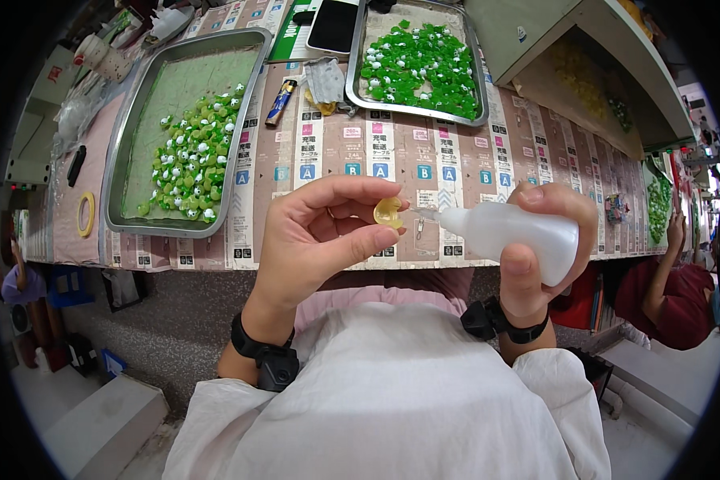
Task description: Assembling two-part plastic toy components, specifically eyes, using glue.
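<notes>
Yellow piece [388, 214]: small, translucent, hollow like a shallow cup; you pinch it between thumb and fingers of your left hand [316, 232], above the table's near edge. Your right hand [584, 244] grips a squeeze bottle [504, 232], milky white, tipped sideways, its thin nozzle pointing at the piece.

Table [328, 148]: covered in printed brown-and-white paper. Left, a metal tray [176, 80] with yellow-green and white pieces heaped toward its right side. Beyond your hands, a second tray [408, 14] of bright green and white pieces; near it a lighter [281, 102] and a dark-screened phone [334, 26]. Grey speckled floor [184, 320] below; a co-worker in dark red [668, 304] at far right.

Second tray's top is cut off. Fingertips behind the piece are hidden; you cannot tell whether nozzle touches it.
</notes>
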A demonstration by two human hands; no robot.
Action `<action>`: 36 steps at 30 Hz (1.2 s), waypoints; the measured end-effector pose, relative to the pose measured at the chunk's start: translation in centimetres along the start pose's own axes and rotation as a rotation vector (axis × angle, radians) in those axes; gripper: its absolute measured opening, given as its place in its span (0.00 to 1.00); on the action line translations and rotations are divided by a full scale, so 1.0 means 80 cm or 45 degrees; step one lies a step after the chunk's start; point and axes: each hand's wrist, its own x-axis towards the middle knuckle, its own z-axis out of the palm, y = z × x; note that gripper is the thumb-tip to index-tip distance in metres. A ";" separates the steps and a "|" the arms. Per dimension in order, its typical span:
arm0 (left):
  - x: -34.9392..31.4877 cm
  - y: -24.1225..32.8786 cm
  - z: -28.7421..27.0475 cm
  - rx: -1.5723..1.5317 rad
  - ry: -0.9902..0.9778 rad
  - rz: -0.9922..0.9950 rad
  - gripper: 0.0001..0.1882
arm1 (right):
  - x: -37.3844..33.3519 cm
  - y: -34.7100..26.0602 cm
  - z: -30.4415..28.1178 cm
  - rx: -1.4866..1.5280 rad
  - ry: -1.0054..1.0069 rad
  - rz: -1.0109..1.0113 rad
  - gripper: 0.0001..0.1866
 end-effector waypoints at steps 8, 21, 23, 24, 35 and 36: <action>-0.002 0.003 0.000 -0.031 -0.010 0.012 0.19 | 0.000 0.000 -0.002 -0.072 -0.040 -0.055 0.22; -0.001 0.001 -0.002 0.145 -0.040 0.173 0.18 | -0.002 -0.004 -0.001 0.081 0.017 0.031 0.21; -0.001 0.001 -0.002 0.174 -0.059 0.191 0.19 | -0.003 -0.005 -0.002 0.007 0.023 0.036 0.22; -0.001 0.001 -0.002 0.174 -0.058 0.191 0.19 | -0.004 -0.005 -0.002 0.008 0.022 0.036 0.22; 0.001 0.002 -0.007 0.143 -0.053 0.223 0.18 | -0.001 0.034 -0.004 0.297 0.498 0.280 0.27; 0.000 0.003 -0.008 0.150 -0.044 0.230 0.18 | -0.001 0.043 -0.005 0.360 0.492 0.292 0.25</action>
